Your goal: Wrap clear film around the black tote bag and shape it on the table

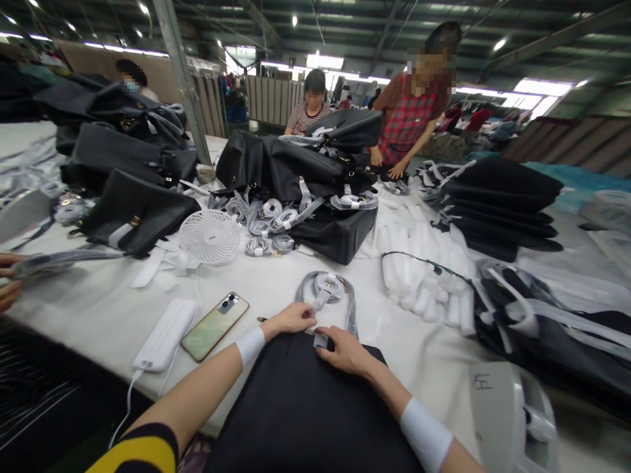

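Observation:
A black bag (315,401) lies before me at the table's front edge, its handles (351,299) in clear wrapping pointing away from me. A coil of wrapped strap (332,287) rests inside the handle loop. My left hand (292,319) is closed at the bag's top edge, pinching a pale strip (321,301) that runs toward the coil. Beside it, my right hand (348,353) has thumb and forefinger closed about a small grey-white tab (320,340) on the bag. The fingertips partly hide both pieces. White bands (251,344) circle my wrists.
Left of the bag lie a phone (215,326), a white power bank (165,335) and a small fan (210,237). Black bags (296,164) are heaped behind. White rolls (426,272) and a pale device (513,414) stand right. Another person's hand (8,282) enters left; co-workers stand across.

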`<state>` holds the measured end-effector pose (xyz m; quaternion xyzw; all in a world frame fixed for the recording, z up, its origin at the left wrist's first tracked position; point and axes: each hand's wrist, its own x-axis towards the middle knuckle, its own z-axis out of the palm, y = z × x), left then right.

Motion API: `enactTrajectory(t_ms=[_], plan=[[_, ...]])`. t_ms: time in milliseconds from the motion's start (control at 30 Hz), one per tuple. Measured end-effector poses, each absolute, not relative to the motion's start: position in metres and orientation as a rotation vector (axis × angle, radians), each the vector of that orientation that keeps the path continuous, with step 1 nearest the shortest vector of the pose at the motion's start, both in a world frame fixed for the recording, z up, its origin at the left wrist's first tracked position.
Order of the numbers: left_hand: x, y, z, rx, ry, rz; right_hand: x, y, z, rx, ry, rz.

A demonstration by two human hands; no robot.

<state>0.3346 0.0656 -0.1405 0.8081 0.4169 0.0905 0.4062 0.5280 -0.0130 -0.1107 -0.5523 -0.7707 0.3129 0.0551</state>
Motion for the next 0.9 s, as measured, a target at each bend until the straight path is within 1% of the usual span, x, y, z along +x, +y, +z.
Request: enactTrajectory(t_ms=[200, 367, 467, 533, 700, 900], plan=[[0.328, 0.064, -0.13, 2.112, 0.965, 0.225, 0.523, -0.011, -0.111, -1.798, -2.203, 0.937], [0.319, 0.06, -0.127, 2.298, 0.986, 0.079, 0.522, -0.013, -0.113, -1.883, -2.08, 0.871], [0.324, 0.057, -0.126, 2.376, 0.986, 0.009, 0.525, -0.006, -0.115, -1.988, -1.839, 0.828], [0.329, 0.055, -0.125, 2.413, 0.982, -0.014, 0.528, 0.003, -0.116, -1.997, -1.774, 0.835], [0.325, 0.048, -0.121, 2.445, 1.005, 0.046, 0.525, 0.024, -0.11, -1.691, -2.239, 1.041], [0.305, 0.032, -0.11, 2.421, 1.206, 0.182, 0.529, 0.036, -0.099, -1.527, -2.449, 1.238]])
